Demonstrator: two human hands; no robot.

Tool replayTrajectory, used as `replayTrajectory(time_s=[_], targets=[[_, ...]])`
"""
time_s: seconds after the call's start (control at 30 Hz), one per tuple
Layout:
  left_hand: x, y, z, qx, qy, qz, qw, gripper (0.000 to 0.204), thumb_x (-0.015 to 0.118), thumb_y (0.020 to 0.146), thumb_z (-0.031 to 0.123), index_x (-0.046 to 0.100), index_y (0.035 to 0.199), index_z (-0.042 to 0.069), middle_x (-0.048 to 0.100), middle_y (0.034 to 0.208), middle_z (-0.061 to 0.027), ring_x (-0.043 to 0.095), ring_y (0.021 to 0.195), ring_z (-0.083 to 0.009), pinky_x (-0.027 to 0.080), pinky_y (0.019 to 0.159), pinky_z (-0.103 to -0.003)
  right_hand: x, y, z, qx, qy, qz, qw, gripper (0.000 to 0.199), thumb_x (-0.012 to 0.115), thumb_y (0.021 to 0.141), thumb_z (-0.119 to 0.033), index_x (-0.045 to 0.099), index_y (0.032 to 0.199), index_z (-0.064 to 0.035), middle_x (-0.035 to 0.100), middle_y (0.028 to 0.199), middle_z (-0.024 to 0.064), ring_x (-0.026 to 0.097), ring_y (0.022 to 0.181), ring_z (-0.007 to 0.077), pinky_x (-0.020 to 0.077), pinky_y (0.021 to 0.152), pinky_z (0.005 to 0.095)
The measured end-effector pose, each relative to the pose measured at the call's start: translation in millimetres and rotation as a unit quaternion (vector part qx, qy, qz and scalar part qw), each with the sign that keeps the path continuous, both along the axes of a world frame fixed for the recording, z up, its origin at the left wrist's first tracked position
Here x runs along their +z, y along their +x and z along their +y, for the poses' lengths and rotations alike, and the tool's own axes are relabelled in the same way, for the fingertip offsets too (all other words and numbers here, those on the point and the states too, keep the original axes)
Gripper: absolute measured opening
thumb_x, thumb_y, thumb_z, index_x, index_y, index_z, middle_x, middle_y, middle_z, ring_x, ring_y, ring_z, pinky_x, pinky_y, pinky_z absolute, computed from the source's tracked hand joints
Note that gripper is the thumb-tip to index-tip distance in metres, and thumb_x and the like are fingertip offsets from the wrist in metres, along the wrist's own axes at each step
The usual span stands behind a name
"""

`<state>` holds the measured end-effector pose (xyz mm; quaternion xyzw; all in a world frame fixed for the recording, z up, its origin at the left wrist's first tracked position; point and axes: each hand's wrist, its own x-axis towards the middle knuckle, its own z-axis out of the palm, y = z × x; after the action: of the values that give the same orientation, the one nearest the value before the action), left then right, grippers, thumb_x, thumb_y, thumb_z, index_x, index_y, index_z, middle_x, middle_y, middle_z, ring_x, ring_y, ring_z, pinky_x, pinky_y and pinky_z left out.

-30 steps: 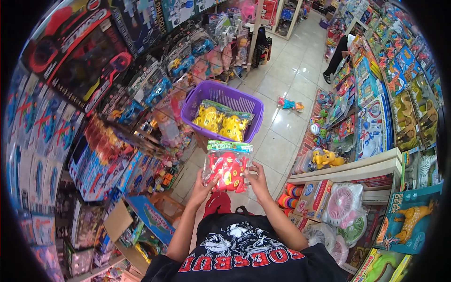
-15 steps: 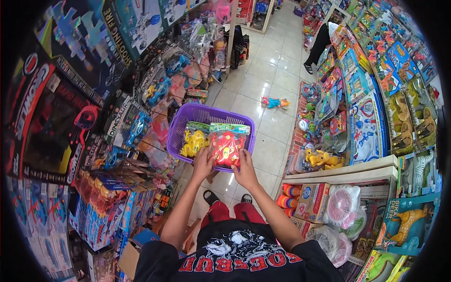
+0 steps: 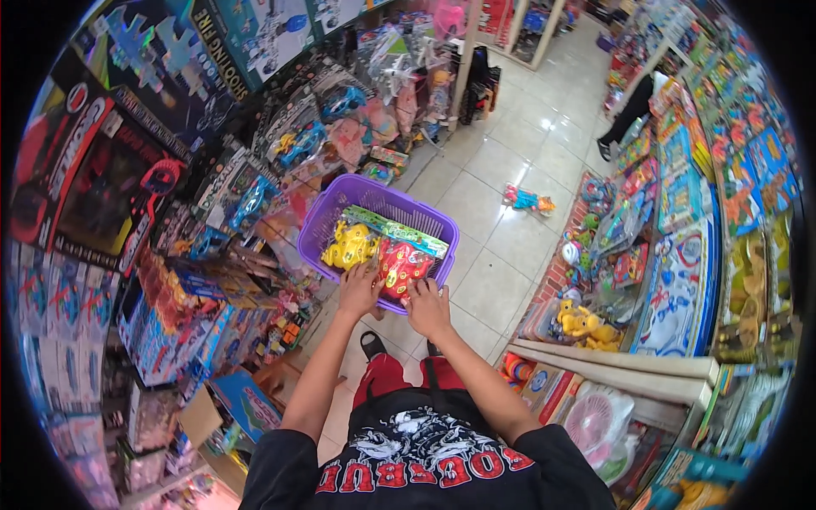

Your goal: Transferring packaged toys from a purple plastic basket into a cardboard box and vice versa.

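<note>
A purple plastic basket (image 3: pixel 442 223) with slotted sides stands in front of me. Inside it, a red toy frog with yellow spots (image 3: pixel 403 265) lies in a clear bag topped by a green printed card. My left hand (image 3: pixel 360 291) grips the bag's lower left side, fingers bent over it. At its lower right corner, my right hand (image 3: pixel 428 308) has its fingers curled on the plastic. A bagged yellow toy frog (image 3: pixel 350 245) lies to the left in the basket, just beyond my left fingers. The undersides of both bags are hidden.
A small blue and orange toy (image 3: pixel 529 200) lies on the tiled floor (image 3: pixel 484 229) beyond the basket. Packaged toys crowd the shelves on both sides. At lower right are wrapped pink fans (image 3: pixel 597 418). A person's dark-clothed leg (image 3: pixel 631 112) shows at the far right.
The bagged red frog has tilted and sits lower in the basket, with both hands still at its near end. My view has turned, so the surroundings appear shifted and rotated.
</note>
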<state>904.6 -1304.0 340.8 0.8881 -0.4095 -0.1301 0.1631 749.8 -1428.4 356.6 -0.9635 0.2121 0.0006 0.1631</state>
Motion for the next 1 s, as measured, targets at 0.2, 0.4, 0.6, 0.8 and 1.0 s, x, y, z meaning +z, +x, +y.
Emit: replayTrajectory(time_s=[0.2, 0.4, 0.6, 0.8, 1.0], targets=[[9.8, -85.2, 40.1, 0.119, -0.116, -0.060, 0.984, 0.038, 0.057, 0.090, 0.026, 0.056, 0.125, 0.011, 0.044, 0.136, -0.0125, 0.037, 0.129, -0.0355, 0.030, 0.105, -0.048, -14.6, -20.0, -22.7, 0.054, 0.103, -0.162, 0.980, 0.046, 0.060, 0.087, -0.027, 0.053, 0.126, -0.0034, 0.047, 0.125, 0.0174, 0.041, 0.120, 0.0338, 0.0313, 0.098, 0.0535], [-57.0, -205.8, 160.5, 0.247, -0.065, 0.022, 0.967, 0.032, 0.057, 0.089, 0.023, 0.059, 0.118, 0.013, 0.047, 0.128, -0.0137, 0.043, 0.119, -0.0352, 0.037, 0.097, -0.049, -60.9, -89.0, -19.5, -0.074, 0.119, -0.228, 0.964, 0.032, 0.058, 0.084, -0.015, 0.050, 0.110, 0.0017, 0.046, 0.113, 0.0215, 0.042, 0.108, 0.0397, 0.0321, 0.094, 0.0505], [-152.3, -372.1, 302.1, 0.418, 0.095, 0.262, 0.865, 0.032, 0.051, 0.091, 0.035, 0.068, 0.102, 0.011, 0.066, 0.104, -0.0158, 0.058, 0.104, -0.0358, 0.046, 0.091, -0.048, -190.1, -176.5, -25.7, 0.060, 0.113, 0.095, 0.987, 0.032, 0.063, 0.079, -0.020, 0.059, 0.105, -0.0018, 0.055, 0.110, 0.0185, 0.047, 0.111, 0.0369, 0.0410, 0.091, 0.0497], [-165.8, -454.7, 366.2, 0.567, 0.031, 0.567, 0.596, 0.041, 0.053, 0.092, 0.039, 0.067, 0.103, 0.003, 0.069, 0.097, -0.0165, 0.067, 0.083, -0.0257, 0.054, 0.070, -0.037, -265.9, -216.9, -49.1, 0.020, 0.206, 0.488, 0.848, 0.035, 0.054, 0.085, -0.030, 0.066, 0.099, 0.0001, 0.068, 0.105, 0.0187, 0.067, 0.091, 0.0327, 0.0529, 0.073, 0.0471], [-161.0, -514.1, 408.9, 0.651, -0.170, 0.484, 0.560, 0.042, 0.060, 0.090, 0.033, 0.063, 0.108, -0.004, 0.068, 0.091, -0.0157, 0.065, 0.076, -0.0216, 0.054, 0.064, -0.035, -252.3, -192.5, 14.7, 0.016, 0.194, 0.458, 0.867, 0.031, 0.055, 0.087, -0.027, 0.065, 0.095, 0.0004, 0.070, 0.092, 0.0141, 0.071, 0.067, 0.0247, 0.0538, 0.054, 0.0387]])
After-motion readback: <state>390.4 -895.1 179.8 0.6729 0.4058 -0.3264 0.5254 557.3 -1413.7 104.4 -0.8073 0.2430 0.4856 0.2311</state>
